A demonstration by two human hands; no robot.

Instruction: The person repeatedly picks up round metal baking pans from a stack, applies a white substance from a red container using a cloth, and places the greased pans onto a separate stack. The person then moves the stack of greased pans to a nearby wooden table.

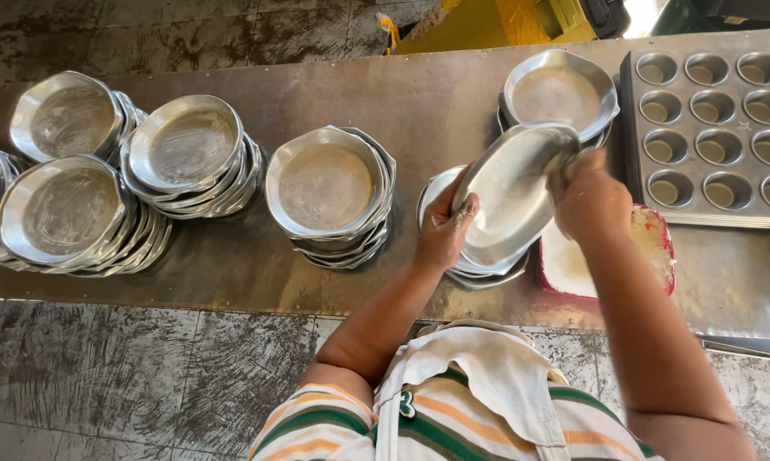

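Hands are busy at the middle of the frame: the left hand grips the lower-left rim of a tilted oval steel pan, thumb over the edge, while the right hand is closed at the pan's upper-right rim, rubbing it with what looks like a small cloth, though I can't tell for sure. The pan hangs just above a short stack of pans on the metal surface. Just right of it sits a red tray of white paste, partly hidden by the right forearm. Coated-looking stacks already fill the left side, another stack stands at centre, one more sits upper right beside a muffin tin. By my read, plenty is done, several pans remain.
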